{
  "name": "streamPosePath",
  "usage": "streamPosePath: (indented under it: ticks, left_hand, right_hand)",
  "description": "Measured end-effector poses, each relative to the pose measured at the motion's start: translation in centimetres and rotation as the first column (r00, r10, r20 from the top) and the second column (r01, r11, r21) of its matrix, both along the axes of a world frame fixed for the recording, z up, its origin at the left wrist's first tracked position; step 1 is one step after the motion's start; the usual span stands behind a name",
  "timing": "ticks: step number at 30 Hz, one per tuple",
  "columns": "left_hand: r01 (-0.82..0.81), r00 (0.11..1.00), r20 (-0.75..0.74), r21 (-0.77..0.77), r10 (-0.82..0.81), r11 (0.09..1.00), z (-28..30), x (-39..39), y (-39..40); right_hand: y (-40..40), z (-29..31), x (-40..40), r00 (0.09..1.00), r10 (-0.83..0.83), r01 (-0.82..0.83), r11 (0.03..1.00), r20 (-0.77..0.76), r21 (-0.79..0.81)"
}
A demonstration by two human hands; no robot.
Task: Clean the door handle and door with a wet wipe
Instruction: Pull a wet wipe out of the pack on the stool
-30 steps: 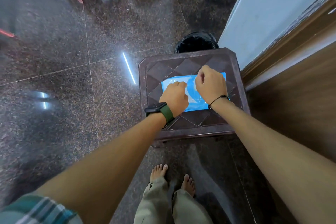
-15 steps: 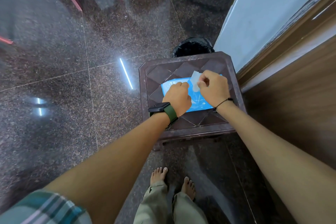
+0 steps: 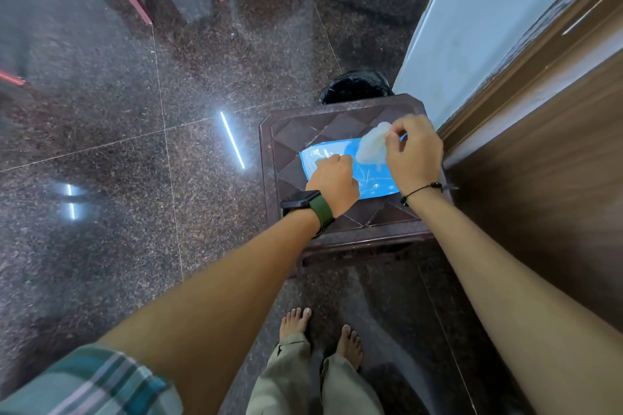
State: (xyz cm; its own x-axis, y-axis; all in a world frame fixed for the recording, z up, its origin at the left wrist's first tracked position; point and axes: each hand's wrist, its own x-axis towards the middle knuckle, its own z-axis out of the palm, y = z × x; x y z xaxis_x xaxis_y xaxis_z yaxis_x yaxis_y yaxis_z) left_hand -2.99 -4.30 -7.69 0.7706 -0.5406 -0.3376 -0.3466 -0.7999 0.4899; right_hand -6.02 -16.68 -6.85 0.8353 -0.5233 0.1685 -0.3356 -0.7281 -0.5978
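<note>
Right hand [image 3: 413,152] pinches wipe [image 3: 372,142] above stool [image 3: 337,125]

Right hand [image 3: 413,153] risen off pack [image 3: 372,180], moved toward pack's far right corner. Wipe [image 3: 372,145], unseen 1.0 s ago, just a small tuft between fingertips 0.5 s ago, now drawn out much further: long white crumpled strip hanging below pinching thumb and fingers, lower end at pack opening. More of pack's blue top exposed beneath right fingers. Left hand [image 3: 333,184] shifted slightly, knuckles pressing pack's left part.
</note>
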Motion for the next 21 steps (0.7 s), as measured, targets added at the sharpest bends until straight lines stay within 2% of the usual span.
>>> streamPosePath:
  ticks: [6,9,11,14,18,21]
  left_hand:
    - [0.014,0.999,0.029,-0.002,-0.014,1.000,0.7,-0.3,-0.5]
    - [0.012,0.999,0.039,-0.011,-0.012,1.000,0.9,-0.3,-0.4]
    - [-0.001,0.999,0.034,-0.018,0.002,1.000,1.0,-0.5,-0.1]
    - [-0.019,0.999,0.048,-0.071,0.022,0.997,1.5,-0.6,0.0]
    - [-0.034,0.993,0.099,-0.231,0.059,0.972,3.2,-0.5,-0.7]
    - [-0.011,0.984,0.164,-0.331,0.070,0.943,5.3,-1.0,-1.9]
  right_hand:
    - [0.5,1.0,0.0,0.998,0.019,-0.017,0.999,-0.056,0.032]
    - [0.7,0.9,-0.5,0.998,-0.026,0.030,0.997,-0.052,0.068]
    - [0.7,1.2,-0.8,0.996,-0.066,0.075,0.987,-0.064,0.144]
    - [0.1,2.3,-1.2,0.993,-0.120,0.110,0.935,0.009,0.337]
    - [-1.1,4.4,-2.2,0.990,-0.135,0.095,0.852,0.040,0.515]
    - [-2.2,6.1,-3.8,0.977,-0.205,0.121,0.772,0.064,0.624]
